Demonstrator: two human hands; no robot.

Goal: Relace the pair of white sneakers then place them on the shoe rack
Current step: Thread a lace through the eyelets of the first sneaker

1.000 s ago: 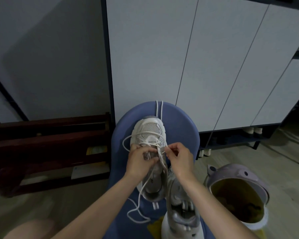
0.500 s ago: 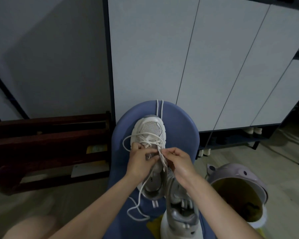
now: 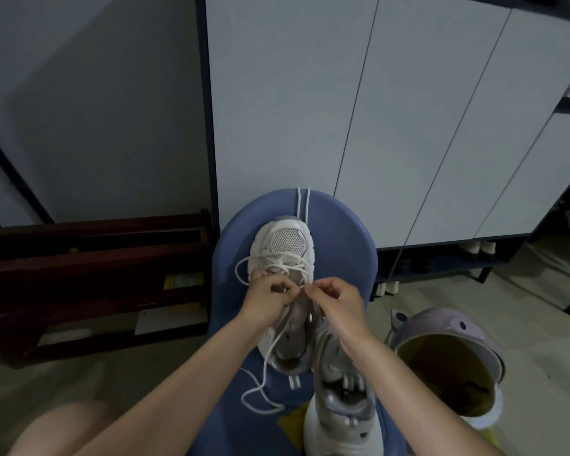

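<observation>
A white sneaker (image 3: 285, 245) lies toe-away on a blue stool (image 3: 343, 245), partly laced. My left hand (image 3: 269, 297) pinches the white lace (image 3: 264, 360) over the tongue. My right hand (image 3: 338, 301) pinches the same lace just to the right, fingertips almost meeting the left. Loose lace trails down to the stool's near edge. The second white sneaker (image 3: 339, 406) lies under my right forearm, heel toward me. Another lace (image 3: 302, 205) hangs over the stool's far edge.
A dark wooden shoe rack (image 3: 89, 284) stands on the left against the wall. White cabinet doors (image 3: 392, 126) rise behind the stool. A purple bin (image 3: 448, 327) with an open lid sits on the floor at the right.
Both hands have drawn closer together over the tongue, the right hand's fingertips sliding left toward the left hand. The sneakers have stayed put.
</observation>
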